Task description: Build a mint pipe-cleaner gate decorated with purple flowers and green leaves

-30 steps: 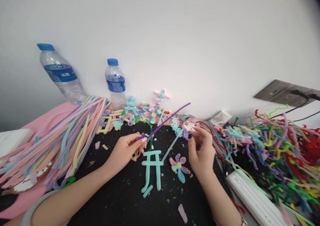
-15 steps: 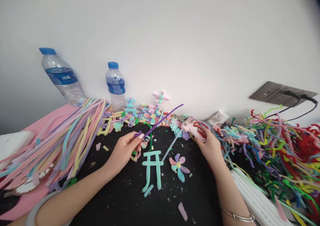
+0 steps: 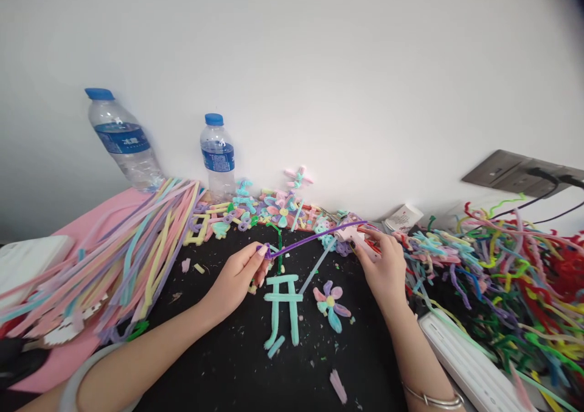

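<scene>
In my left hand [image 3: 241, 274] a purple pipe cleaner [image 3: 310, 238] is pinched near its bent end, and its long part stretches right. My right hand [image 3: 384, 265] is at the pink glue gun [image 3: 360, 240], with its fingers around the rear part. The purple stem's far tip passes over the gun, near my right fingertips; whether they touch it I cannot tell. Below my hands, on the black surface [image 3: 219, 363], lie a mint-green frame shape [image 3: 283, 297] and a multicoloured flower [image 3: 331, 302].
Pastel pipe cleaners [image 3: 137, 247] are heaped at the left, tangled coloured ones [image 3: 511, 296] at the right. Two water bottles [image 3: 121, 138] [image 3: 219, 156] stand by the wall. A white power strip [image 3: 469, 357] lies at the right. Finished small shapes line the back.
The purple pipe cleaner has swung lower and to the right, its tip now over the glue gun. My right fingers have shifted on the gun. The whole view has moved slightly.
</scene>
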`<move>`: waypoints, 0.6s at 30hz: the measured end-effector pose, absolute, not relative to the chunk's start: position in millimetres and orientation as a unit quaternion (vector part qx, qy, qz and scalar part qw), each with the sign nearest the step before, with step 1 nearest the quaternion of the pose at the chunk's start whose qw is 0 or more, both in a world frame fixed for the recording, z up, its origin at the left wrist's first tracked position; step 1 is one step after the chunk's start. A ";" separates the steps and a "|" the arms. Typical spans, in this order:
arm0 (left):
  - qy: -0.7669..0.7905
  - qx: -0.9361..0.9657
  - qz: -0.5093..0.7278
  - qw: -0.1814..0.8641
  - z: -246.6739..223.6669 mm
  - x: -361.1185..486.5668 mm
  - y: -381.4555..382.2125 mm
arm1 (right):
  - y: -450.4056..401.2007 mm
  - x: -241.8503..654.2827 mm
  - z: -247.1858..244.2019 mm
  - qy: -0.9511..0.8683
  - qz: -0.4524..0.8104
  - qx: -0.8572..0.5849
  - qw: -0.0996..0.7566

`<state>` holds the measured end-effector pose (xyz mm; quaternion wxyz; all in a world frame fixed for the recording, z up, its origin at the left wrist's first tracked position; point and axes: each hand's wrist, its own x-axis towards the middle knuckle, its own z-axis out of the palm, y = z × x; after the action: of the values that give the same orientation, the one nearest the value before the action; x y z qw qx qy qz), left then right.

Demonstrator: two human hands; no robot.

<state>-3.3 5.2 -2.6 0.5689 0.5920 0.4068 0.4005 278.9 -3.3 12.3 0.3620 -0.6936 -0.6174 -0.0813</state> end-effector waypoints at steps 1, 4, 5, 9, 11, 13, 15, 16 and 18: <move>0.406 0.597 0.397 0.566 -1.7 -3.0 4.4 | -7.4 271.7 15.0 -0.638 -0.053 -0.657 0.398; 0.394 0.621 0.384 0.559 0.4 -1.4 1.1 | -20.8 243.1 18.2 -0.704 0.089 -0.570 0.414; 0.386 0.630 0.375 0.559 0.8 -0.8 -0.2 | -24.6 233.1 17.4 -0.720 0.142 -0.547 0.403; 0.342 0.683 0.312 0.565 1.9 1.3 -5.1 | -33.7 204.9 9.7 -0.709 0.268 -0.505 0.414; 0.331 0.703 0.286 0.560 3.2 1.7 -6.8 | -35.7 200.1 6.6 -0.690 0.306 -0.501 0.423; 0.339 0.709 0.277 0.553 5.7 1.6 -7.6 | -37.2 199.1 5.4 -0.678 0.324 -0.497 0.435; 0.358 0.721 0.273 0.526 8.7 1.0 -7.2 | -38.3 199.1 5.9 -0.675 0.327 -0.492 0.442; 0.366 0.736 0.268 0.502 10.2 0.7 -6.6 | -38.7 198.9 6.5 -0.677 0.326 -0.490 0.441; 0.374 0.773 0.257 0.443 12.4 0.0 -5.0 | -38.8 198.3 7.8 -0.683 0.324 -0.489 0.436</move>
<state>0.0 -5.0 12.4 0.4430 0.7734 0.3737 0.2570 198.3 -38.8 7.8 0.4360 -0.4886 -0.6825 0.3244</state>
